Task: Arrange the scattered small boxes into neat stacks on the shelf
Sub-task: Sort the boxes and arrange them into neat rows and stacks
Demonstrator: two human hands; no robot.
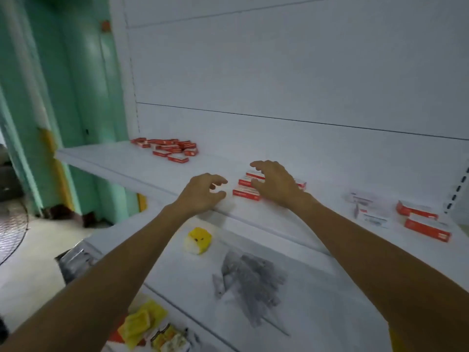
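Several small red-and-white boxes [169, 149] lie scattered in a heap at the far left of the white shelf [121, 165]. A second small group of the same boxes [245, 192] sits near the shelf's front edge in the middle. My right hand [275, 182] hovers over this group with fingers spread and loosely bent, covering part of it. Just left of the group, my left hand [203, 191] rests at the shelf's front edge, fingers loosely curled and holding nothing.
Two larger red boxes [426, 222] and some pale blister packs [368, 209] lie at the right of the shelf. On the shelf below sit a yellow-and-white object [198, 240] and a grey bundle [251, 280]. Yellow packets [142, 323] lie lower down. A green wall stands at left.
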